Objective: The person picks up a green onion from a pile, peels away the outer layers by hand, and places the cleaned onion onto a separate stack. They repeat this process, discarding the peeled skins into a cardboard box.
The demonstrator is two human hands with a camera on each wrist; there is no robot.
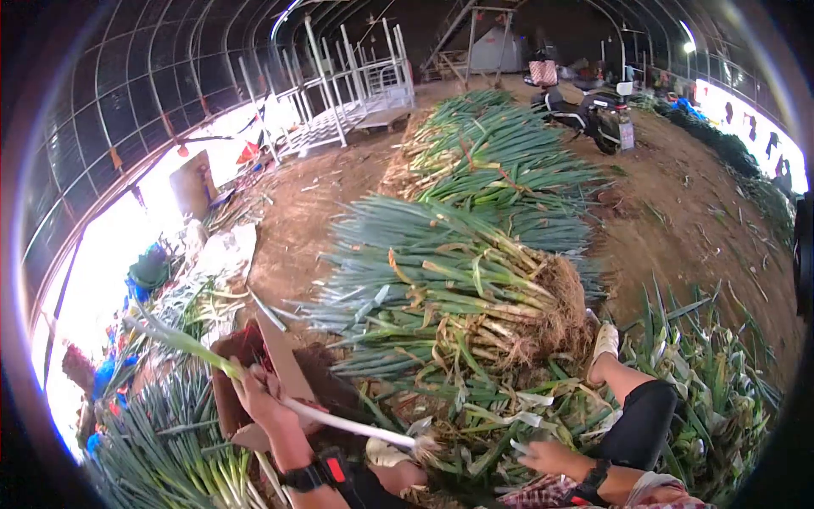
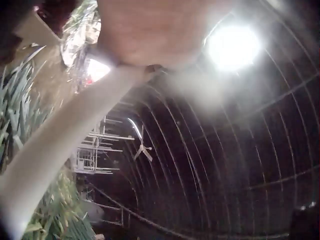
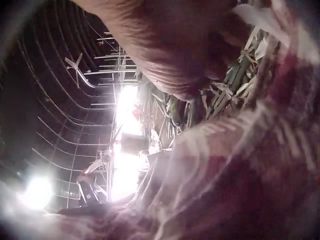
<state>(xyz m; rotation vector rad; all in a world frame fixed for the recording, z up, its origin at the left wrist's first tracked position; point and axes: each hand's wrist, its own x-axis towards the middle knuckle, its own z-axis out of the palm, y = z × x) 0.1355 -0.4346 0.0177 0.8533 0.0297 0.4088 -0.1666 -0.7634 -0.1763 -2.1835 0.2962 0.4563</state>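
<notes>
In the head view my left hand (image 1: 264,400) grips a long green onion (image 1: 348,422) around its stalk. Its green leaves point up and left, and the white stem slants down to the right, ending in a fringe of roots. The left wrist view shows the pale stem (image 2: 65,135) running out from under the hand (image 2: 160,30). Low on the right, my right hand (image 1: 555,459) has curled fingers that pinch a small pale strip (image 1: 519,447), apart from the onion. The right wrist view shows this hand (image 3: 175,50) beside a whitish strip (image 3: 262,21); its fingertips are partly hidden.
A large heap of green onions (image 1: 441,271) lies ahead, roots to the right. A cardboard box (image 1: 284,360) stands by my left hand, with more onions (image 1: 170,437) beside it. Stripped leaves (image 1: 695,373) cover the right floor. A motorcycle (image 1: 593,119) is parked farther back.
</notes>
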